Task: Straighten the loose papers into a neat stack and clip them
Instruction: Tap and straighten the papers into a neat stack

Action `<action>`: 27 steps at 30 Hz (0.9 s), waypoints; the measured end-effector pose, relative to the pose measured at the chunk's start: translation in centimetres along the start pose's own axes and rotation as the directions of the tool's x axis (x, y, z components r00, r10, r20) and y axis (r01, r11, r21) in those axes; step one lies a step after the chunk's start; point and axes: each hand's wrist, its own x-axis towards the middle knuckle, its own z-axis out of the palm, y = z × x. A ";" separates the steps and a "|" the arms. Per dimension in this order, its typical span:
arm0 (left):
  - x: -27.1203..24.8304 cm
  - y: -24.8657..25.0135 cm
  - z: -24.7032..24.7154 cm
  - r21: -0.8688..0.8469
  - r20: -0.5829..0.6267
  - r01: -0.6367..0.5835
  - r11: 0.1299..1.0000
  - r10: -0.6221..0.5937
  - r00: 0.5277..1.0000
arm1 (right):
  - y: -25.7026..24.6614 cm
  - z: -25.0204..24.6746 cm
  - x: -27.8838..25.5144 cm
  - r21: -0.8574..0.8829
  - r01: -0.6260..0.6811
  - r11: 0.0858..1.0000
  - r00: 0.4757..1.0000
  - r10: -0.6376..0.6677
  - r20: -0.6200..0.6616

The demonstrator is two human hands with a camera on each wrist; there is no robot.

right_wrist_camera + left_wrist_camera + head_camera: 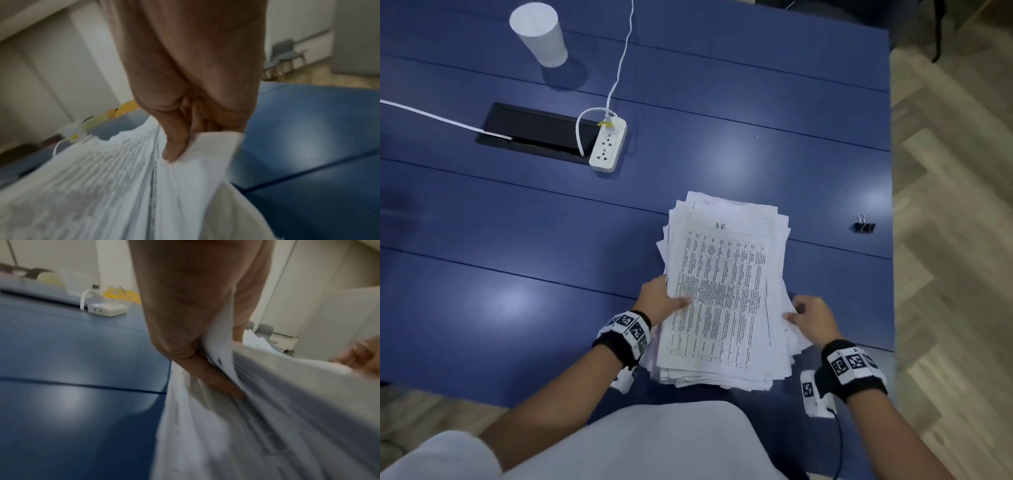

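An uneven pile of printed papers (726, 287) sits on the blue table (517, 240) in front of me, its sheets fanned out at the edges. My left hand (664, 301) grips the pile's left edge, thumb on the top sheet. In the left wrist view the papers (267, 418) run between the thumb and fingers of the left hand (205, 356). My right hand (808, 317) pinches the right edge; the right wrist view shows the right hand (185, 129) with its thumb pressed on the papers (123, 186). A black binder clip (864, 226) lies apart near the table's right edge.
A white power strip (608, 144) with its cable lies at centre left beside a black cable hatch (530, 128). A white paper cup (539, 34) stands upside down at the far left. The table's right edge (891, 205) borders wooden floor.
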 end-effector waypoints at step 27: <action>0.6 1.1 0.8 -0.136 0.119 0.081 0.987 -0.065 0.991 | 0.3 0.7 -0.9 0.484 -0.250 0.839 0.949 0.114 0.293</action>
